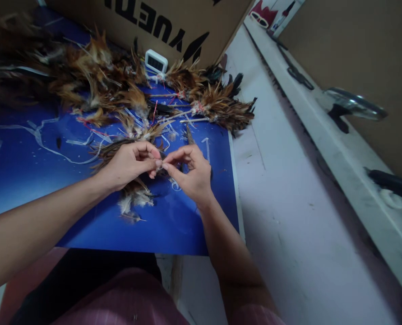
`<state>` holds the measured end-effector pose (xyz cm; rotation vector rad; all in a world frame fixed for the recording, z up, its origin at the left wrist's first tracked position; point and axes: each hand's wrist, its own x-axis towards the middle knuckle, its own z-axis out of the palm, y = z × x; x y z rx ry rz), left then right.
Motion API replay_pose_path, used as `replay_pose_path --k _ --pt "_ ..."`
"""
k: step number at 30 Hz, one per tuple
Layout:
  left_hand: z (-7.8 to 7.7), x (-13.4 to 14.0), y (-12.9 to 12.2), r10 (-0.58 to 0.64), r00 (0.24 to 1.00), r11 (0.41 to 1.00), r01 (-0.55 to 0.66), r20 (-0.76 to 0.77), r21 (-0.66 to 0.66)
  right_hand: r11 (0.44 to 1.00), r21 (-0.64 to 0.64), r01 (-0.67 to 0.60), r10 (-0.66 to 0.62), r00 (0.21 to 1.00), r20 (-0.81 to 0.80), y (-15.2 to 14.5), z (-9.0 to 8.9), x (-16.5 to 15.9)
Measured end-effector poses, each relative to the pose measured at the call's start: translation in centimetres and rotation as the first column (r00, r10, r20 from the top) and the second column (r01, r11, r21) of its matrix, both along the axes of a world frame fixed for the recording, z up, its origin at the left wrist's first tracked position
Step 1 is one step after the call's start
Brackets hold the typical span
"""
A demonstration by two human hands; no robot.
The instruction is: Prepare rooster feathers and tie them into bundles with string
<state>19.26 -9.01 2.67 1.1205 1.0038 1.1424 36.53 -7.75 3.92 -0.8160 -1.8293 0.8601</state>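
Over the blue tabletop (183, 221), my two hands meet fingertip to fingertip. My left hand (133, 161) is closed in a pinch on a bundle of brown feathers (108, 153), whose tips stick out behind it to the left. My right hand (192, 171) is also pinched, thumb against forefinger, at the base of the same bundle. What exactly its fingertips hold is too small to make out. Just below my left hand lies a small clump of grey-white and brown feathers (135, 198). More loose feathers lie right beyond my fingers.
Tied feather bunches (221, 106) with sticks lie at the table's back right. A large feather pile (92, 76) covers the back left. A cardboard box (173, 27) stands behind a small white digital display (156, 61). Clear plastic strips (41, 135) are scattered about. A wall ledge (329, 122) runs along the right.
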Motion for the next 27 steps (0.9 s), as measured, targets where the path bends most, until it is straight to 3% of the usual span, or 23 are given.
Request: replay_pose_path --k 11,27 --pt "-0.31 -0.32 0.05 -0.055 0.998 0.996 0.054 0.013 0.071 0.994 -0.105 0.020 -0.023 0.999 -0.024 0.34 -0.34 -0.15" --pt "0.04 -0.48 -0.06 -0.125 0.992 0.989 0.126 -0.014 0.075 0.927 -0.317 -0.202 0.219 0.976 0.018 0.90 0.03 0.64"
